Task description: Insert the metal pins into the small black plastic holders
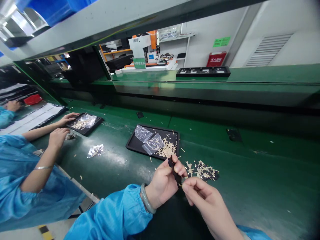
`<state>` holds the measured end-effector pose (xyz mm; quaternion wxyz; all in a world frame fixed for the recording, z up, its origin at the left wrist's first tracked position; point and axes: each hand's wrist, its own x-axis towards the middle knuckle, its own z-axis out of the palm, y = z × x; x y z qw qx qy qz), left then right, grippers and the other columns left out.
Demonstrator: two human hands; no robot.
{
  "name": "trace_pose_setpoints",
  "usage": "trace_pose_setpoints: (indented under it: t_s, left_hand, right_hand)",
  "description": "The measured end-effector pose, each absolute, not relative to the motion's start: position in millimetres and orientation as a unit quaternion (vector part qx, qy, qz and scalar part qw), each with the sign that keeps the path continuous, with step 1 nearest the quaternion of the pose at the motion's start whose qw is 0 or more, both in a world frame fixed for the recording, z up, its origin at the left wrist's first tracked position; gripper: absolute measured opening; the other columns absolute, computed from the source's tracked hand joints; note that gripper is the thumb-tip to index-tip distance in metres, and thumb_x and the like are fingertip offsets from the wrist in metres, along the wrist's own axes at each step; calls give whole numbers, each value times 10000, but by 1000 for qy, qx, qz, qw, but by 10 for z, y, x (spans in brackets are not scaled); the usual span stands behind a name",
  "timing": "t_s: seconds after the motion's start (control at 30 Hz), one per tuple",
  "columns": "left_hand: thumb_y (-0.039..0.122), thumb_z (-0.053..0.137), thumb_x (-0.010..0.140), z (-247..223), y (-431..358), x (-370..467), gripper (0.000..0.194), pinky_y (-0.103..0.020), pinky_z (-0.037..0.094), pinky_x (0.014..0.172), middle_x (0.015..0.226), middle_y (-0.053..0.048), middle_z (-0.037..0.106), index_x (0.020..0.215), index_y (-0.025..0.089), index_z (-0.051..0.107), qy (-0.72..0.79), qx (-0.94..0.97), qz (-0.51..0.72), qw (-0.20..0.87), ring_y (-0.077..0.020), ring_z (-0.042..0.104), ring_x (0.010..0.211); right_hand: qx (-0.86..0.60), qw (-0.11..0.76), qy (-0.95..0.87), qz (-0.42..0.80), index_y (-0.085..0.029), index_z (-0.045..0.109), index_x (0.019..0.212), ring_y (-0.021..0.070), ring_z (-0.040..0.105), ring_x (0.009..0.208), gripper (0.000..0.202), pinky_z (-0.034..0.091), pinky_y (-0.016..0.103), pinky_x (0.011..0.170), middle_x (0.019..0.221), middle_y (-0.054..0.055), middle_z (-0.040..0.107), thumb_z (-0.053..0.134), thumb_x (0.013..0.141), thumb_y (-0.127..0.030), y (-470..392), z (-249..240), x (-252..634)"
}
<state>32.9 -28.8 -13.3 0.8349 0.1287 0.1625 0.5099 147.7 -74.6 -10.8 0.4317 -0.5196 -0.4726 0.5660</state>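
My left hand (163, 181) is closed round a slim black piece (175, 171), held tilted; its exact kind cannot be made out. Close against its lower end, the fingers of my right hand (202, 195) are pinched together, and whatever lies between them is too small to name. Just beyond my hands is a pile of small black and cream parts (206, 170) on the green bench. Behind my left hand sits a black tray (135, 146) holding loose cream strips (167, 149) and clear plastic bags (152, 144).
At the left a co-worker's hand (58, 137) works beside another black tray (86, 131). A small clear bag (95, 151) lies between us on the green bench (112, 170). A raised ledge (262, 75) runs along the back, bearing a long black tray (203, 74).
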Motion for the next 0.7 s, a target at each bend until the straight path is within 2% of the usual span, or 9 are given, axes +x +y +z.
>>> trace_pose_setpoints:
  t_s: [0.2,0.5,0.7]
  left_hand:
    - [59,567,702,-100,-299,336,133,-246,338,665,621,25,368,765,153,499,188,135,512,827,-99,380,602]
    - [78,567,733,-105,-307,331,109,-247,342,675,615,23,388,780,150,500,178,144,511,829,-100,388,604]
    - [202,618,785,-80,-326,340,139,-245,350,664,622,22,414,784,160,485,217,198,516,804,-101,402,619]
  right_hand:
    - [-522,432,-478,559,-190,533,623,108,347,501,320,303,243,493,520,-46,391,580,761,-475,-744,-112,1495]
    - [-522,435,-488,548,-190,539,627,108,359,503,309,320,232,489,523,-44,401,570,776,-459,-735,-140,1492]
    - [-538,441,-502,514,-195,550,589,109,370,480,332,334,233,467,504,-41,416,602,733,-489,-734,-110,1505]
